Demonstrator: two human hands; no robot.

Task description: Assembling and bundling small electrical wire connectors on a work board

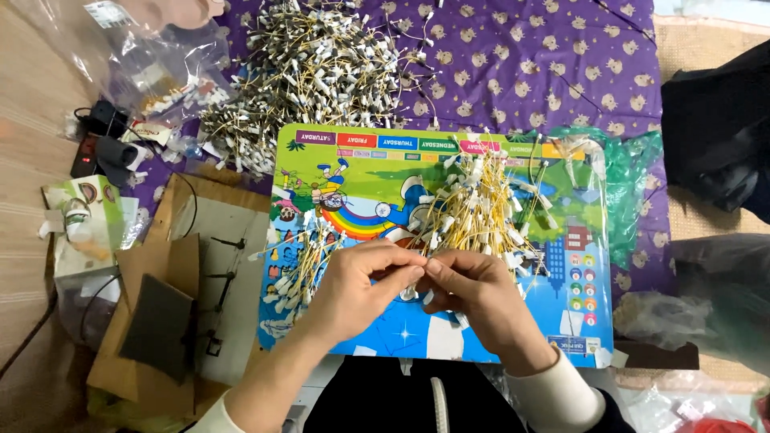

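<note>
left hand (353,281): hovering over the colourful board (449,337), fingers curled in, thumb and forefinger pinched onto one little wired piece (411,293) right where the two hands meet.

right hand (473,289): same deal, fingertips closed on that piece from the other side. Honestly can't tell which hand carries it and which one is just fiddling.

wired piece: tiny white plastic end on a thin yellow wire, sitting between both sets of fingertips just above the board, near the person's body. Most of it is hidden by fingers.

how it handles: my guess is basically weightless, wire bendy and springy, plastic end stiff and a bit slick. Looks like it tangles with its neighbours super easily.

where to grab: I'd go for the white plastic end, not the wire. The wire would just flex and slide.

loose bundle (473,208): heap of the same pieces on the board just beyond the right hand, wires fanned out.

small bunch (301,269): more of them beside the left hand, at the board's left edge.

big pile (309,72): well apart, up on the purple patterned cloth (545,64).

clutter: clear plastic bags (160,64) and cardboard (160,265) off to the left.
</note>
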